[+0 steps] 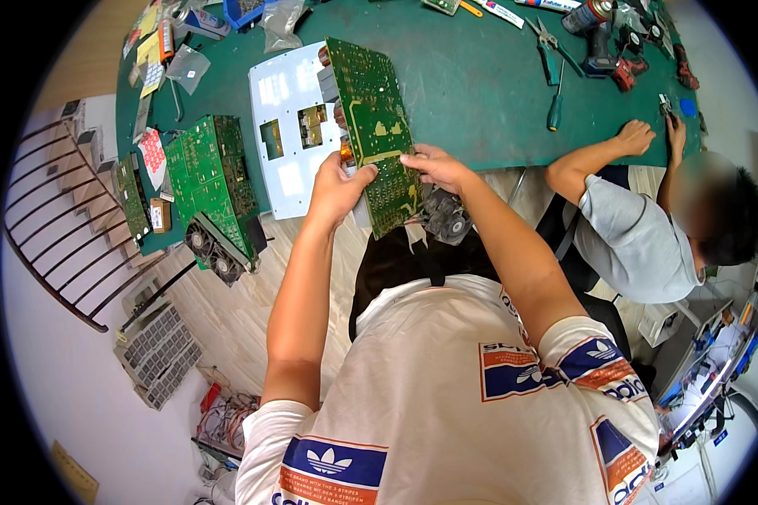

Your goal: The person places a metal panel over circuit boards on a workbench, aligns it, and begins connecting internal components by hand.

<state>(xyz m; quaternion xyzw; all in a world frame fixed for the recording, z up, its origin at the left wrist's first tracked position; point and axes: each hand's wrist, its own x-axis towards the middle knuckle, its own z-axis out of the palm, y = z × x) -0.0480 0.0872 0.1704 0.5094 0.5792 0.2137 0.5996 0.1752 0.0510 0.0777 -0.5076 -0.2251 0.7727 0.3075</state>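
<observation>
In the head view, the person is holding a green circuit board (377,139) up on its edge with two hands, so good handling here is, in my judgement, a matter of supporting both long sides at once, pressing only on the rim, and sparing the copper-coloured parts (346,151) that are standing out from its left-hand side. An even pull from both sides would be serving better than a squeeze, since a board this tall and loaded is probably wanting to twist or tip; bare fingertips are best resting clear of the solder points. The left hand (338,189) is gripping the lower left edge, its thumb lying on the solder face and its fingers curling behind, partly hidden. The right hand (436,168) is pinching the right edge, roughly level with the left. The board is thus sitting between the two hands, touching both, with more of it rising above them than hanging below. Just below the right hand a dark fan unit (448,217) is showing; whether it is joined to the board, I cannot tell. Beyond the left hand, a pale blue panel (288,178) is lying on the green surface (472,109), and a second board (200,168) is resting farther left.
</observation>
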